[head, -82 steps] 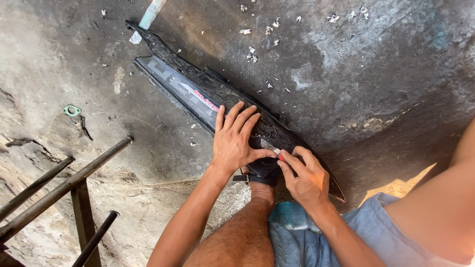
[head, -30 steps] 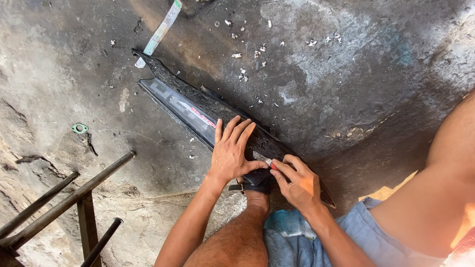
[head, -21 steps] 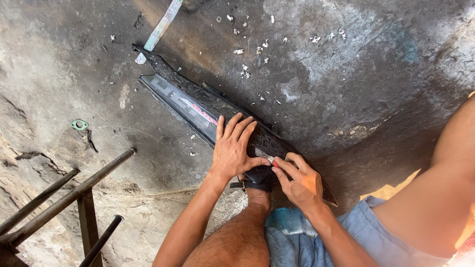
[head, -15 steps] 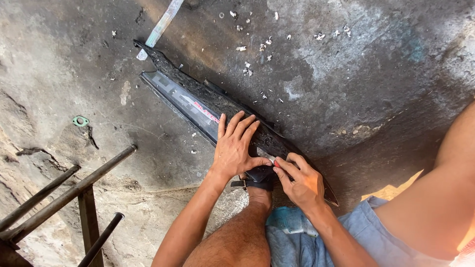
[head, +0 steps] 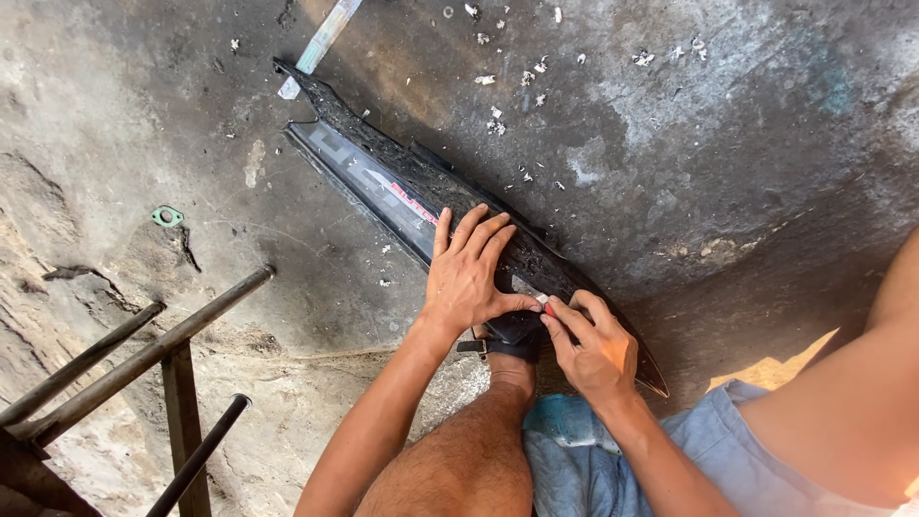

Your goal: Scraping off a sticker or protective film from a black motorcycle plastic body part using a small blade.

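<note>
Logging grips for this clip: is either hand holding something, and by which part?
Left hand lies flat on the long black panel, pressing its middle. Right hand pinches a small red-tipped thing; its kind cannot be told.

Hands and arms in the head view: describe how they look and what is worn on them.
Both arms are bare to the frame edge: no sleeves, gloves, watch or rings visible on the left hand or right hand. Light blue shorts cover the lap.

Right hand (head: 592, 347) hides a small tool's (head: 546, 306) body.
</note>
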